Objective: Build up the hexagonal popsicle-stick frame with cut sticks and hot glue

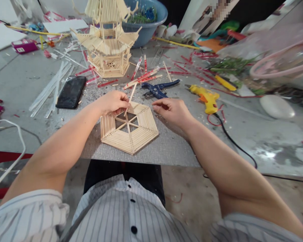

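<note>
A hexagonal panel of thin wooden sticks (143,136) lies near the table's front edge, with spokes crossing its open centre. My left hand (116,102) pinches a single wooden stick (133,92), which slants over the panel's upper left part. Beside the panel's upper right edge, my right hand (173,111) has its fingers curled with thumb and forefinger near each other; whether anything small is between them I cannot make out. Blue-handled cutters (158,90) lie just beyond my hands. To the right of them rests a yellow glue gun (205,97) with a black cord.
A stick-built pagoda model (111,47) stands at the back, before a blue basin (143,28). A black phone (71,92) and clear glue sticks (52,87) lie at left. Red wrappers (181,67) litter the middle. A white oval object (277,106) sits at right.
</note>
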`<state>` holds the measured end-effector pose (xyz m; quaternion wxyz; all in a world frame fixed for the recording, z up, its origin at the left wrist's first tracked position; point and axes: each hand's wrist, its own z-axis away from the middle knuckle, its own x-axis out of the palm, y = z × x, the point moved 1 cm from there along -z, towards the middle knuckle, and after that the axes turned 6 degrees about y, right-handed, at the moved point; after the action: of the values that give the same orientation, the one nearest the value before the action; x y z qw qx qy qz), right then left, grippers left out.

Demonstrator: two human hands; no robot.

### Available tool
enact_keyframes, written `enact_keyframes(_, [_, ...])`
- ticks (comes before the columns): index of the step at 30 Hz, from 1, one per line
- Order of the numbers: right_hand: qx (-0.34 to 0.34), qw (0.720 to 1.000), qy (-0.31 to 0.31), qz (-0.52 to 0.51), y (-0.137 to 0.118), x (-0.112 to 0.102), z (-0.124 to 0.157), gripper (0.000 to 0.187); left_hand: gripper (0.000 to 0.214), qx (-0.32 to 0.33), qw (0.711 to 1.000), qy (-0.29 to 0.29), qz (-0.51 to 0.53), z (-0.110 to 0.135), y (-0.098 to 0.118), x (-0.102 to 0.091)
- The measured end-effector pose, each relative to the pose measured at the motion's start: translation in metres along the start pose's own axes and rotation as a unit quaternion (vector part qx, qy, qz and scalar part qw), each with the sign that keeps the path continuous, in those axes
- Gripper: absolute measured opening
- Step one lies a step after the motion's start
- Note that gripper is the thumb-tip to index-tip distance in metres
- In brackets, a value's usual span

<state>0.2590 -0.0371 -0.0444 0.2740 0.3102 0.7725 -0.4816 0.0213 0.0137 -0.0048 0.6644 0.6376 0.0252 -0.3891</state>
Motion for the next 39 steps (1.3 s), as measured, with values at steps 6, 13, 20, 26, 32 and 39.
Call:
enact_keyframes(6, [-0.007, 1.0, 0.001, 0.004, 0.001, 0.0, 0.0, 0.022, 0.013, -0.028, 0.999, -0.001, 0.016, 0.0, 0.002, 0.001])
enact_keyframes(13, [-0.002, 1.0, -0.003, 0.005, 0.0, 0.0, 0.0, 0.021, 0.012, -0.029, 0.999, -0.002, 0.025, 0.001, 0.002, 0.001])
enact_keyframes(20, [0.002, 1.0, -0.014, 0.017, -0.001, 0.001, 0.0, 0.024, 0.013, -0.018, 1.0, -0.001, 0.015, 0.0, 0.0, 0.0])
enact_keyframes(26, [-0.091, 0.991, -0.102, -0.001, -0.007, -0.003, 0.002, 0.043, 0.015, -0.042, 0.999, -0.013, 0.017, 0.005, 0.008, -0.001])
enact_keyframes(32, [-0.128, 0.964, -0.232, 0.006, -0.008, -0.011, 0.002, 0.094, 0.013, -0.063, 0.998, -0.012, -0.009, 0.004, 0.006, -0.004])
enact_keyframes(39, [-0.12, 0.959, -0.254, 0.047, -0.013, -0.014, 0.004, 0.103, 0.012, -0.046, 0.999, -0.011, -0.023, 0.001, 0.001, -0.007])
